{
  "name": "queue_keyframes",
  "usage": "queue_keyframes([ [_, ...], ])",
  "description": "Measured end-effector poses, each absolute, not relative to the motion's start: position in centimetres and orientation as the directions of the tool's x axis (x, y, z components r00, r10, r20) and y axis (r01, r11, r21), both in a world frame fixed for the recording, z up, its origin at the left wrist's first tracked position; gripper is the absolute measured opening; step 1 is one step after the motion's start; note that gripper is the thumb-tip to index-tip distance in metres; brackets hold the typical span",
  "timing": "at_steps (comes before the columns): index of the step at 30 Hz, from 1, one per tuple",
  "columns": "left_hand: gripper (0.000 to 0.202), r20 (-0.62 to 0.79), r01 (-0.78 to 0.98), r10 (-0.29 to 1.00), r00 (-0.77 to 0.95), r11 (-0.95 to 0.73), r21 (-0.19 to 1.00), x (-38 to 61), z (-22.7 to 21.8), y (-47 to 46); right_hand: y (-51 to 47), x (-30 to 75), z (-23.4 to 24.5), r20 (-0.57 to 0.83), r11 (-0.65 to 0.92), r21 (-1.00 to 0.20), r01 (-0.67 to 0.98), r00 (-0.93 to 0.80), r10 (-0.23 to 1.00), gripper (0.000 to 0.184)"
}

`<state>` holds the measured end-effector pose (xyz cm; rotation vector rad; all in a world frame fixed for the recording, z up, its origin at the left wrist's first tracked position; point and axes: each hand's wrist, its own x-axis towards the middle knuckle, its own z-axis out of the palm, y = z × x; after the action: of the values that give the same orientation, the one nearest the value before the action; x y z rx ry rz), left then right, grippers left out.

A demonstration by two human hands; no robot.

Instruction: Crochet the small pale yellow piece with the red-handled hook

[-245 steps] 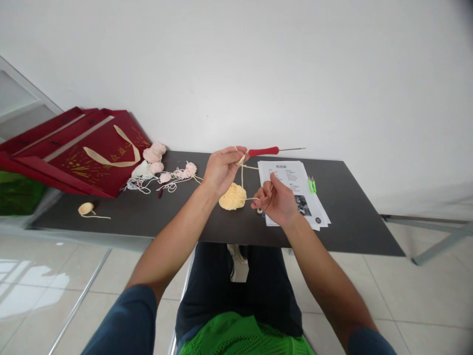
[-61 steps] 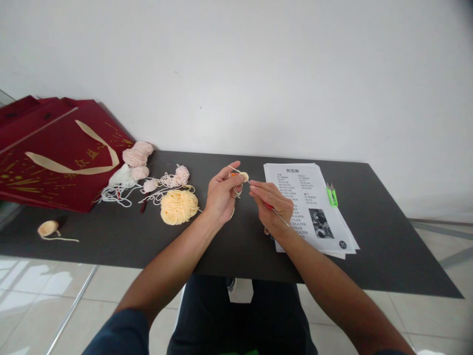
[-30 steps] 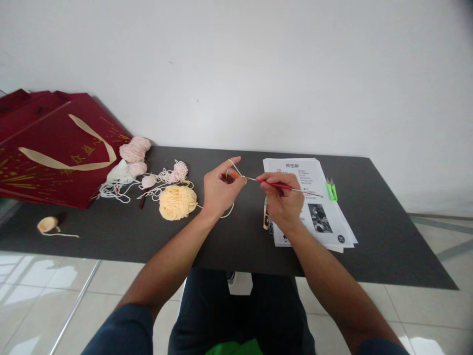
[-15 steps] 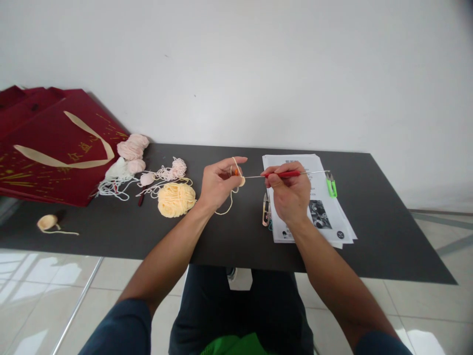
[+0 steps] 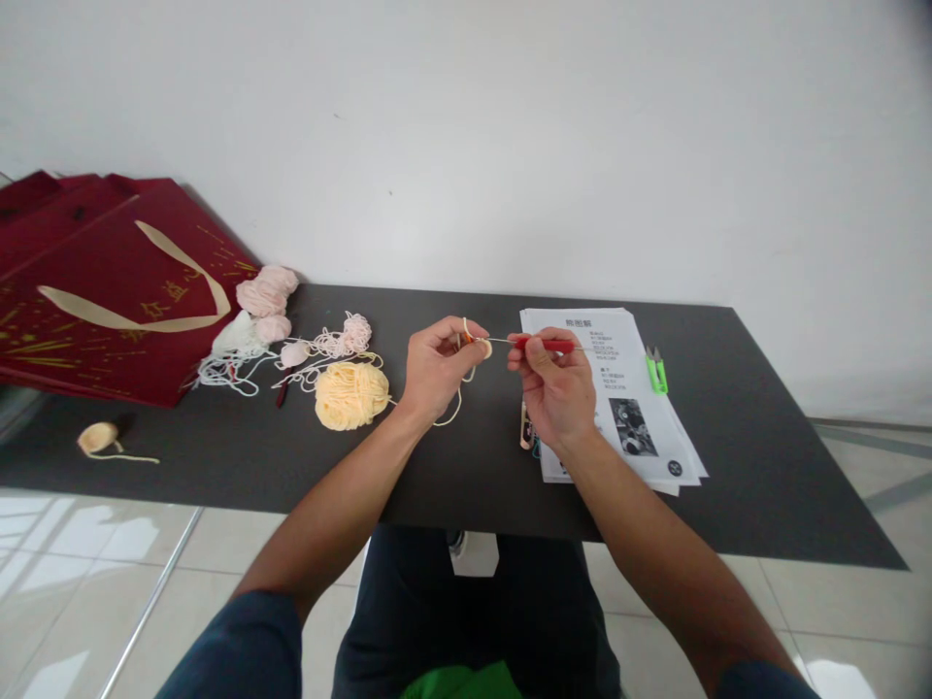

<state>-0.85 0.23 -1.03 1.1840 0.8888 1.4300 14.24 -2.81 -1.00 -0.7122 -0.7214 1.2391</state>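
Above the dark table (image 5: 764, 485), mid-dial in the head view: red-handled hook (image 5: 557, 346) meets small cream piece (image 5: 487, 349)!
And here's the left hand (image 5: 441, 367), thumb and fingers pinched shut on the piece, yarn (image 5: 458, 408) looped over a finger, presumably for tension; the right hand (image 5: 560, 393), fingers curled, grips the handle, shaft aimed at nine o'clock, likely for control, its tip too small to make out. Yellow ball (image 5: 352, 396) sits towards eight o'clock of the left hand, perhaps to feed freely; printed sheets (image 5: 608, 468) lie beneath the right, probably for glancing at, with green snips (image 5: 656, 371) at three o'clock.
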Motion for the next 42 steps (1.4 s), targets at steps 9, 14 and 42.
queue_keyframes([
  [9,0.037,0.259,-0.211,0.966,0.003,-0.252,0.944,-0.7,-0.5,0.3,-3.0,13.9,-0.7,0.069,0.168,-0.821,-0.546,0.198,0.978,0.024],
  [14,0.052,0.261,-0.2,0.965,0.008,-0.254,0.946,-0.7,-0.4,0.2,-3.0,13.4,-0.8,0.099,0.205,-0.845,-0.495,0.23,0.968,0.022],
  [42,0.052,0.002,-0.626,0.984,0.176,0.11,0.772,-0.8,0.2,0.3,-4.2,13.4,-2.1,0.346,0.4,-0.892,-0.212,0.253,0.904,0.015],
])
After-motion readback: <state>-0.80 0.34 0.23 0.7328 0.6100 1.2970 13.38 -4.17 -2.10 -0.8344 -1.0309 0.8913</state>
